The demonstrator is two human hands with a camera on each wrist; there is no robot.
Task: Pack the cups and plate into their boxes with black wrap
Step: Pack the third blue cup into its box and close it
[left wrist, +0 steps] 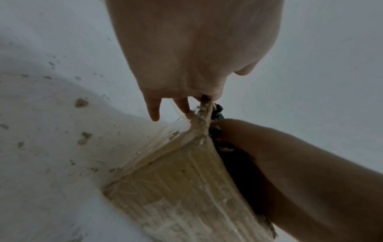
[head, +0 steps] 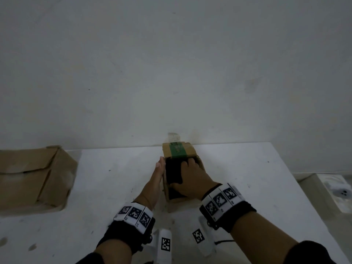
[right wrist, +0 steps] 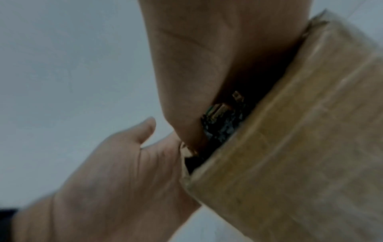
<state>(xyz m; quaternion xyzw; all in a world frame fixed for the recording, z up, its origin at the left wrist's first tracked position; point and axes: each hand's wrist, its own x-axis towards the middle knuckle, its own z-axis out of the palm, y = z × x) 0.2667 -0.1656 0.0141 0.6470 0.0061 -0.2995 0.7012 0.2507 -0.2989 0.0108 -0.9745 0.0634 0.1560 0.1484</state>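
Observation:
A small cardboard box with green tape on its raised far flap lies on the white table. A bundle in black wrap sits in its open top. My right hand reaches into the box and grips the bundle, fingers curled over its far end and thumb at the near end. My left hand lies flat with straight fingers against the box's left wall. In the right wrist view the black wrap shows between my palm and the box wall. What the wrap holds is hidden.
A larger cardboard box with folded flaps stands at the table's left. The table's far edge meets a pale wall just behind the small box. Beyond the right table edge, lower down, is a white fitting.

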